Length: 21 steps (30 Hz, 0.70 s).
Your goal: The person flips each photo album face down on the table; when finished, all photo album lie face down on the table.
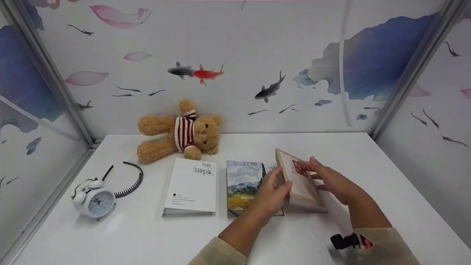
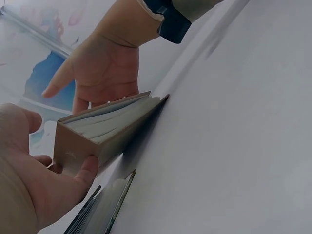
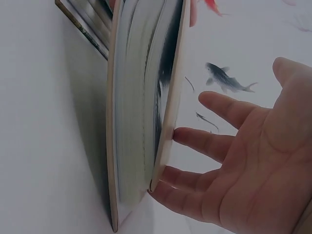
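- A beige album (image 1: 301, 184) with a red mark on its cover sits tilted on the white table (image 1: 147, 235), one long edge down, just right of the landscape-cover album (image 1: 244, 184).
- The left hand (image 1: 270, 193) grips the beige album's near-left edge, thumb curled against its spine.
- The right hand (image 1: 329, 180) lies against the album's cover with fingers (image 3: 195, 141) straight and relaxed, not gripping.
- Left of the landscape-cover album lies a white album (image 1: 191, 186).
- Beyond the white album lies a teddy bear (image 1: 180, 130) in a striped jumper.
- Far left of the white album stand a white alarm clock (image 1: 92, 200) and a black headband (image 1: 130, 180).
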Each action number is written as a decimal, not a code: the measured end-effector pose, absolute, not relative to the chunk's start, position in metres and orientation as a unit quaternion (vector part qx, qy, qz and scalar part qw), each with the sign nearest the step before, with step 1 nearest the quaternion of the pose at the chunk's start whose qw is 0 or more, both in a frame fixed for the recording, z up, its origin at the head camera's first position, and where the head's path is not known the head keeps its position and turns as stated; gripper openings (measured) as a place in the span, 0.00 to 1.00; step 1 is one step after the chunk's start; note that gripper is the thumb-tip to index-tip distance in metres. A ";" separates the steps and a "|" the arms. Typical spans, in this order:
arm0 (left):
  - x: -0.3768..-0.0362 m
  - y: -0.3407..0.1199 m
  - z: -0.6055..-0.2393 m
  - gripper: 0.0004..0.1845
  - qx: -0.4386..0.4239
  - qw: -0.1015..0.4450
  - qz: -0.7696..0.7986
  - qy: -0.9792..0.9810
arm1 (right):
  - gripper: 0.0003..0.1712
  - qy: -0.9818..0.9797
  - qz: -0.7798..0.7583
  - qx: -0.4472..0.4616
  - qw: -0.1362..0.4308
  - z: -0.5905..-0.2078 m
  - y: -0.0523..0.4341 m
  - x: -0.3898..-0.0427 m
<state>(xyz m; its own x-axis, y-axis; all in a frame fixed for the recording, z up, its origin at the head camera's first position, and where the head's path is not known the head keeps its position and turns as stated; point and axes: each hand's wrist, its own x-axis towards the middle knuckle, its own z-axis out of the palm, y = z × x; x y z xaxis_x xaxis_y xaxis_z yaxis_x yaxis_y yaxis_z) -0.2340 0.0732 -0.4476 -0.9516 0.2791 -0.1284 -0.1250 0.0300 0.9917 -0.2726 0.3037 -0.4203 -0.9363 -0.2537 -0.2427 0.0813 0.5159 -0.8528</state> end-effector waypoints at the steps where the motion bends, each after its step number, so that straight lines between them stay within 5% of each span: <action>1: -0.234 0.073 -0.448 0.33 0.059 0.143 0.695 0.702 | 0.48 0.854 -0.487 -0.053 0.174 -0.419 0.302 -0.272; 21: -0.234 0.072 -0.446 0.35 0.110 0.156 0.761 0.620 | 0.43 0.889 -0.419 -0.076 0.169 -0.406 0.285 -0.261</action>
